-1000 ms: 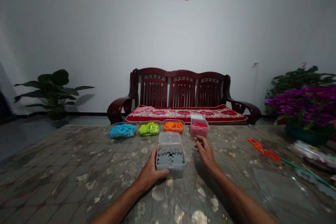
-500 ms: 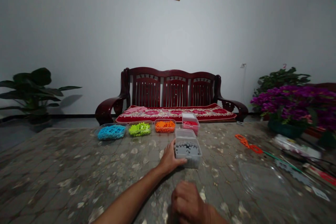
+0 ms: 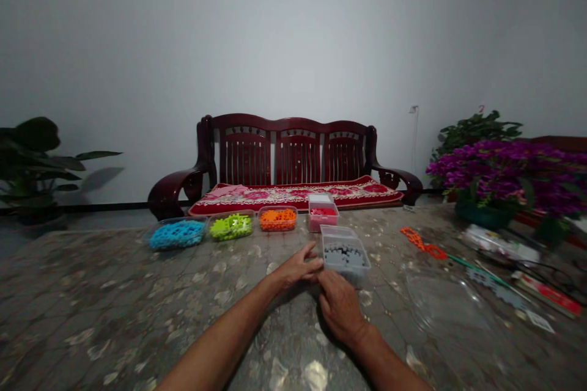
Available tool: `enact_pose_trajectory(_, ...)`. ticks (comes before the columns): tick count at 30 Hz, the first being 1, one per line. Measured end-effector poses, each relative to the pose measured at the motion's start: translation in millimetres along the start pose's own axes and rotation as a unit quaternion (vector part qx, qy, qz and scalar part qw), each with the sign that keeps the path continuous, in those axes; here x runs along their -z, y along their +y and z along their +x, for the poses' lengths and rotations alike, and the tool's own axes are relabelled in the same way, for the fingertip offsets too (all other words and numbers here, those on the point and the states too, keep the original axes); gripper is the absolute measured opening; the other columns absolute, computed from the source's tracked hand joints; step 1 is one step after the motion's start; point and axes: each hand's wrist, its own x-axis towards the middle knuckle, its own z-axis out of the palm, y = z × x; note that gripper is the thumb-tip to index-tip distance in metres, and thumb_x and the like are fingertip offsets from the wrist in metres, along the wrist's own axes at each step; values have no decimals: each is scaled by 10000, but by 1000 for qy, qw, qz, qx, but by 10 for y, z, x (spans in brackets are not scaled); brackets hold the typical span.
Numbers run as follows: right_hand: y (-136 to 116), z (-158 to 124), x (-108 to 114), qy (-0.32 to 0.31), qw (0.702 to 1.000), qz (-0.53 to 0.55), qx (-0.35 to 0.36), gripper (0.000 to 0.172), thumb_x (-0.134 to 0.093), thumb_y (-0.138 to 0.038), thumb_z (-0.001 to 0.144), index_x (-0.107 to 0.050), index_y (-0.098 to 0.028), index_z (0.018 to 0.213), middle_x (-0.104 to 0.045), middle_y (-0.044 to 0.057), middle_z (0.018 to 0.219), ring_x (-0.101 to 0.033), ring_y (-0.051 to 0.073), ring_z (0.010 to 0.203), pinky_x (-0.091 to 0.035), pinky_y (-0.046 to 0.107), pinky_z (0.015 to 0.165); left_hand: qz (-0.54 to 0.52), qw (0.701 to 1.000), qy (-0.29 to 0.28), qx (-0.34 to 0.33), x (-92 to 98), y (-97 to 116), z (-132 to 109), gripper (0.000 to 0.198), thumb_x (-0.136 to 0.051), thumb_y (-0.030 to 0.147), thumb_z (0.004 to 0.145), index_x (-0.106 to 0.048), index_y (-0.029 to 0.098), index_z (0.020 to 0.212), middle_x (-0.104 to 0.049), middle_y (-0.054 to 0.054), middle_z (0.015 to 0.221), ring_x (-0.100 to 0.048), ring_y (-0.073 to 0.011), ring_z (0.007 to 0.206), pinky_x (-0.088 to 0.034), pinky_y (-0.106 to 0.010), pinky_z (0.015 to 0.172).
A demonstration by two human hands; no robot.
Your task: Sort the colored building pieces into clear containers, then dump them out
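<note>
A clear plastic box [image 3: 353,266] of grey interlocking pieces [image 3: 343,253] stands on the cloth-covered table, its hinged lid raised at the back. My left hand [image 3: 299,267] is at the box's left side, fingers stretched and apart, with the fingertips close to its wall. Whether they touch it cannot be made out. Near the front left corner of the box is my right hand [image 3: 340,304], back upward and fingers curled together, its fingertips beside my left hand's. Anything inside those curled fingers is hidden.
Behind stand tubs of blue pieces [image 3: 178,234], green pieces [image 3: 232,226] and orange pieces [image 3: 277,219], plus a box of red pieces [image 3: 323,212]. To the right lie a clear lid [image 3: 444,299], an orange linked strip [image 3: 422,244] and a red-and-white box [image 3: 548,294]. Purple flowers [image 3: 499,168] stand beyond.
My right hand has moved forward from the table's front to the box's corner. My left hand has loosened from the box's side, its fingers now stretched. The view has shifted slightly.
</note>
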Motion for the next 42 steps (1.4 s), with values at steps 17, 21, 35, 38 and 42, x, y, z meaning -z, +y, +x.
enact_pose_trajectory(17, 337, 107, 158, -12, 943, -223, -246, 552, -424, -221, 959, -479, -208, 1508, -753, 120, 916, -705, 263, 846, -459, 340, 784, 285, 947, 114, -99, 414, -41, -852, 350, -583, 269, 780, -720, 186, 1091, -713, -58, 1022, -670, -232, 936, -518, -333, 883)
enact_pose_trajectory(21, 466, 164, 206, -9, 935, -210, -284, 580, -398, -228, 957, -437, -202, 1535, -746, 136, 952, -701, 281, 865, -462, 365, 789, 338, 926, 98, -138, 354, -28, -896, 304, -572, 196, 766, -723, 209, 1030, -701, -65, 1074, -662, -241, 988, -516, -331, 890)
enact_pose_trajectory(35, 677, 134, 99, -106, 938, -244, -221, 454, -376, -263, 985, -625, -153, 1348, -616, 144, 1410, -564, 291, 1268, -428, 401, 1039, 436, 868, 181, -151, 561, -192, -930, 361, -553, 124, 780, -693, 208, 1102, -710, -37, 1068, -676, -174, 960, -538, -266, 872)
enact_pose_trajectory(38, 730, 126, 75, -109, 936, -266, -205, 425, -387, -263, 986, -666, -181, 1295, -629, 126, 1400, -578, 285, 1254, -432, 405, 1042, 471, 831, 269, -121, 975, -196, -1045, 382, -547, 108, 802, -681, 218, 1142, -703, -57, 1150, -655, -210, 1102, -520, -330, 987)
enact_pose_trajectory(42, 722, 134, 54, -111, 929, -292, -201, 426, -386, -254, 983, -669, -187, 1293, -644, 125, 1379, -595, 288, 1224, -448, 418, 1022, 523, 752, 394, -72, 1712, -108, -1259, 423, -520, 92, 834, -643, 204, 1223, -654, -97, 1259, -589, -271, 1224, -449, -447, 1103)
